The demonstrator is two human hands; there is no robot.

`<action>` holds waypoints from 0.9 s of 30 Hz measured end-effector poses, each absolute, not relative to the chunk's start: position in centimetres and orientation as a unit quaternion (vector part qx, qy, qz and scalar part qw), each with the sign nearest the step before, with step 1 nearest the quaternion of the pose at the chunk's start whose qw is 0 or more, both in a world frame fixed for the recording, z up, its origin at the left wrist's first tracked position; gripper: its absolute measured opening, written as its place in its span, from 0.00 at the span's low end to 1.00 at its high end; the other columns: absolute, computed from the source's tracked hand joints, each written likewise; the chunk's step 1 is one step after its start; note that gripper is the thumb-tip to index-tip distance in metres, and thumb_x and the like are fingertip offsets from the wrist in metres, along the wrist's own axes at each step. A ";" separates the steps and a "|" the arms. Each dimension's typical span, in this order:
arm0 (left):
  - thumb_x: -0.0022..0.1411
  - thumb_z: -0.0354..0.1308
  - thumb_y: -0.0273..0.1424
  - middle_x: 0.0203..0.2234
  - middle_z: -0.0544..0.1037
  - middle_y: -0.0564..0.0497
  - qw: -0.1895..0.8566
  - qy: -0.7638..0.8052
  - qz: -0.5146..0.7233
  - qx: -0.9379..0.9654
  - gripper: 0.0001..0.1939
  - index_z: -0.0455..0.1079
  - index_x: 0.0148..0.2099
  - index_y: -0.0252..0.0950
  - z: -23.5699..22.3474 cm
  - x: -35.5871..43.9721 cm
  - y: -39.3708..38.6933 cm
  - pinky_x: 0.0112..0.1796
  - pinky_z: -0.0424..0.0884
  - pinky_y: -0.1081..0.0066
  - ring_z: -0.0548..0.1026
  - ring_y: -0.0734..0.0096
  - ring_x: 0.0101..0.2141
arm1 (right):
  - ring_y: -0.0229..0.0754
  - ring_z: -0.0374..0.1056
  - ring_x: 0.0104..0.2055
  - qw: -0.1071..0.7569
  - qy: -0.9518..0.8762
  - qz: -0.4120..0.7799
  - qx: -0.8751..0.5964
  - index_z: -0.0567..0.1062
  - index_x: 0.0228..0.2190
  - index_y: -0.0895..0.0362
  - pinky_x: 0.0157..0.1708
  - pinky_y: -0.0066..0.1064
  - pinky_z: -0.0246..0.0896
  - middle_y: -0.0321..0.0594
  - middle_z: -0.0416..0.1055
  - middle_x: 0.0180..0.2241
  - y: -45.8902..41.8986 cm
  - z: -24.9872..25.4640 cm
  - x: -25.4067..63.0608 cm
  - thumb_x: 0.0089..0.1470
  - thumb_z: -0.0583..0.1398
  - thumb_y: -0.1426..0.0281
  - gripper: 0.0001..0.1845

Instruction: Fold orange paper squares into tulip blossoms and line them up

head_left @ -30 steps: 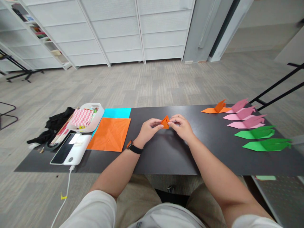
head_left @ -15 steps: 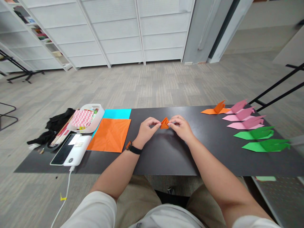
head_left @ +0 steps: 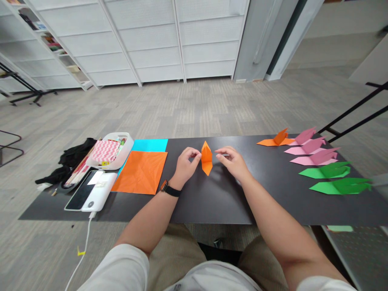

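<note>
A small folded piece of orange origami paper (head_left: 207, 160), long and pointed at both ends, stands between my hands over the dark table. My left hand (head_left: 188, 163) pinches its left edge between thumb and forefinger. To its right, my right hand (head_left: 232, 162) is apart from the paper, thumb and fingers parted with nothing between them. Flat on the table to the left lies an orange square sheet (head_left: 141, 173), with a blue sheet (head_left: 151, 145) partly under it.
Several folded paper cranes stand at the right: an orange one (head_left: 275, 140), pink ones (head_left: 313, 156) and green ones (head_left: 339, 186). At the left are a white box (head_left: 125, 151), a phone (head_left: 81, 192), a white power bank (head_left: 99, 192) with a cable, and black cloth (head_left: 75, 155).
The orange paper, held by both hands in a compact triangle before, now shows a longer upright pointed shape. My right hand has let go of it.
</note>
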State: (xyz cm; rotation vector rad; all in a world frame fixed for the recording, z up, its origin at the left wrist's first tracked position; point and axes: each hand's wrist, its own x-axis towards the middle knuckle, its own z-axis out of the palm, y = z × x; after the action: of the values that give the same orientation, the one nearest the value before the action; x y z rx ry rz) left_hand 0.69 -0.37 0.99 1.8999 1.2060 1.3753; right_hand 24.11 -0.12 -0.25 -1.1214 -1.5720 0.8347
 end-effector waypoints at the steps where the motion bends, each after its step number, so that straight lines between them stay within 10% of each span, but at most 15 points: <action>1: 0.70 0.60 0.30 0.35 0.77 0.51 0.257 0.439 0.504 0.698 0.06 0.73 0.37 0.38 0.9 0.8 -0.4 0.42 0.72 0.69 0.75 0.70 0.37 | 0.47 0.74 0.48 0.493 -0.655 0.333 -0.465 0.84 0.41 0.48 0.45 0.40 0.74 0.42 0.75 0.45 -0.1 -0.2 24.1 0.59 0.67 0.57 0.12; 27: 0.67 0.63 0.28 0.38 0.83 0.52 0.294 0.444 0.408 0.741 0.02 0.76 0.42 0.39 0.7 1.3 -0.9 0.48 0.77 0.65 0.80 0.67 0.40 | 0.51 0.74 0.50 0.270 -0.813 0.200 -0.475 0.81 0.38 0.50 0.54 0.47 0.69 0.41 0.76 0.44 -0.5 -1.0 24.4 0.56 0.71 0.63 0.09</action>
State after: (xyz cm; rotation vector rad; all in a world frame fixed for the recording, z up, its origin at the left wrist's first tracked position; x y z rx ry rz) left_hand 1.31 -0.87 0.68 1.9738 1.1824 1.0864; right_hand 24.39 -0.52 -0.97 -1.2816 -2.1917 0.5401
